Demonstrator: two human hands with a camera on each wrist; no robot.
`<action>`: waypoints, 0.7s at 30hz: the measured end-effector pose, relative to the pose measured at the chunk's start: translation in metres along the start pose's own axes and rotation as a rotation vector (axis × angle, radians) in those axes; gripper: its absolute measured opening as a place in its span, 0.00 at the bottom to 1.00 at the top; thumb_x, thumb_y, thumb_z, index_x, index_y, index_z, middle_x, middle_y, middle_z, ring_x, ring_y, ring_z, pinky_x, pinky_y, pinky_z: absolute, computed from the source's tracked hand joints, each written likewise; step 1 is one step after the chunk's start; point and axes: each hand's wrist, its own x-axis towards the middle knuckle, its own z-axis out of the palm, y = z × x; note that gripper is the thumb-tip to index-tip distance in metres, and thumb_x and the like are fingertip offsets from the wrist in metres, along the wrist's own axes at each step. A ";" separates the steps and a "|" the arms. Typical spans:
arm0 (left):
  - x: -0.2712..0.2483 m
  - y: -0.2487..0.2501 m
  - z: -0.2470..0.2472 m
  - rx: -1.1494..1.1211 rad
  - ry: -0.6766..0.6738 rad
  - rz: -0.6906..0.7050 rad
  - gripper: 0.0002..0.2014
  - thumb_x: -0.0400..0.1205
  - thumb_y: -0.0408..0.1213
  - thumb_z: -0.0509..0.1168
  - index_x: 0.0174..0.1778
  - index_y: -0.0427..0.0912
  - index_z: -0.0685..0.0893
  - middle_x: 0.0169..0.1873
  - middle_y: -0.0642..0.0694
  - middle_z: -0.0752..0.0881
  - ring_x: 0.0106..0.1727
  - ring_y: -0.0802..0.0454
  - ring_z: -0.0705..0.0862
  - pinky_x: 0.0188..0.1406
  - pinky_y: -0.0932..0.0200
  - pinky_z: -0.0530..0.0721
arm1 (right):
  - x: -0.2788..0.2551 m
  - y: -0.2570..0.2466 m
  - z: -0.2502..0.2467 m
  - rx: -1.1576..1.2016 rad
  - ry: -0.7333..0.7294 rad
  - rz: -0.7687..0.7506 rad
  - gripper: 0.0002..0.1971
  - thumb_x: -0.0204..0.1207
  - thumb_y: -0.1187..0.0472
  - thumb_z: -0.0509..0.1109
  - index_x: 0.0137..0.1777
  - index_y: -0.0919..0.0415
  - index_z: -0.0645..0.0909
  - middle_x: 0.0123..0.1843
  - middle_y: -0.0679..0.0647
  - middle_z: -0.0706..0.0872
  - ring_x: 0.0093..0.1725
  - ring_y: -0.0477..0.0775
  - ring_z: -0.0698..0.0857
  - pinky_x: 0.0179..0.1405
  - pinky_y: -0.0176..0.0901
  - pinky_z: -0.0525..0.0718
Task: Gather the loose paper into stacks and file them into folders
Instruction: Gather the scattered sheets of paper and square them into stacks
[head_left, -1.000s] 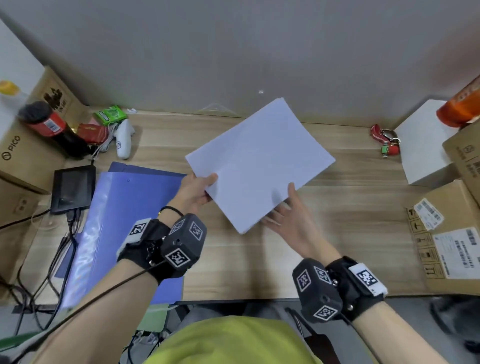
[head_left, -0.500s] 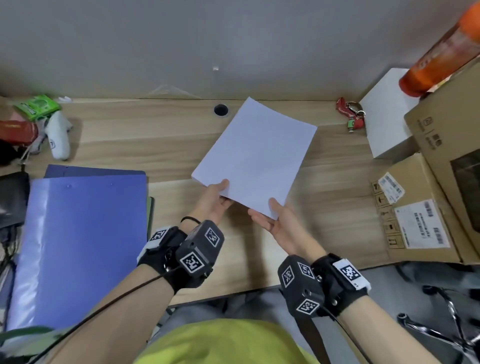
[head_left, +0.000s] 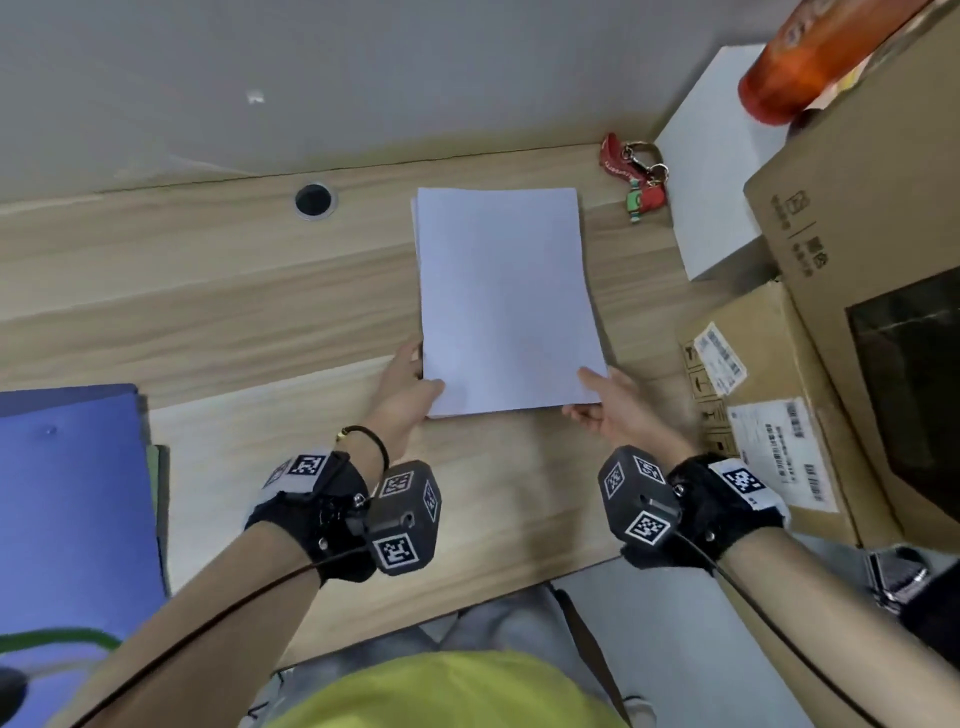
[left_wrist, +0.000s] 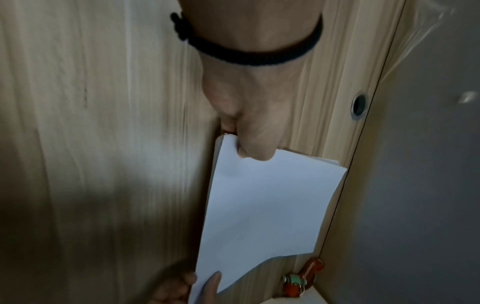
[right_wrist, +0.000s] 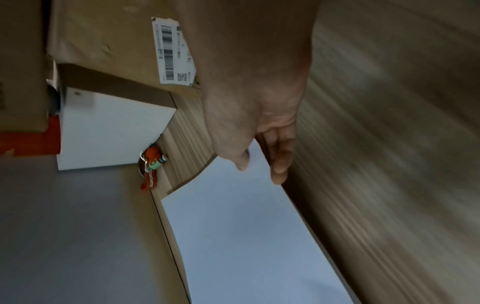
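Note:
A thin stack of white paper (head_left: 506, 301) lies lengthwise over the wooden desk (head_left: 208, 312), its far edge near the wall. My left hand (head_left: 410, 384) pinches the near left corner, thumb on top, as the left wrist view shows on the paper (left_wrist: 259, 205). My right hand (head_left: 605, 402) holds the near right corner with its thumb on top and fingers beneath; the right wrist view shows this on the paper (right_wrist: 246, 226). A blue folder (head_left: 67, 519) lies at the desk's left, apart from both hands.
Cardboard boxes (head_left: 779, 405) and a white box (head_left: 711, 197) crowd the right side, with an orange bottle (head_left: 800, 57) on top. A red keychain (head_left: 636, 176) lies by the wall, right of the paper. A cable hole (head_left: 313, 200) sits at the back.
The stack has swung from a tilted angle to lie straight, away from me. My right hand has moved from beneath the near edge to the right corner; the view has shifted right.

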 end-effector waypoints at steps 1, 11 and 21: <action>0.002 0.003 0.010 0.009 -0.007 0.012 0.35 0.79 0.18 0.57 0.79 0.52 0.64 0.55 0.51 0.84 0.60 0.50 0.83 0.60 0.49 0.84 | 0.006 -0.005 -0.007 0.028 0.032 -0.003 0.19 0.83 0.62 0.65 0.72 0.66 0.71 0.44 0.61 0.84 0.20 0.50 0.85 0.17 0.34 0.81; 0.027 0.009 0.067 0.007 0.057 0.139 0.38 0.74 0.22 0.52 0.79 0.57 0.64 0.71 0.57 0.77 0.71 0.56 0.77 0.70 0.54 0.78 | 0.036 -0.035 -0.031 0.431 -0.044 -0.071 0.17 0.86 0.60 0.59 0.73 0.57 0.73 0.64 0.57 0.85 0.61 0.61 0.85 0.61 0.60 0.83; 0.034 0.029 0.064 -0.054 0.128 0.091 0.33 0.82 0.45 0.60 0.82 0.49 0.57 0.82 0.52 0.56 0.81 0.57 0.58 0.80 0.49 0.60 | 0.032 -0.035 -0.016 0.554 -0.067 0.030 0.19 0.85 0.59 0.62 0.75 0.62 0.72 0.63 0.59 0.84 0.66 0.61 0.82 0.74 0.58 0.74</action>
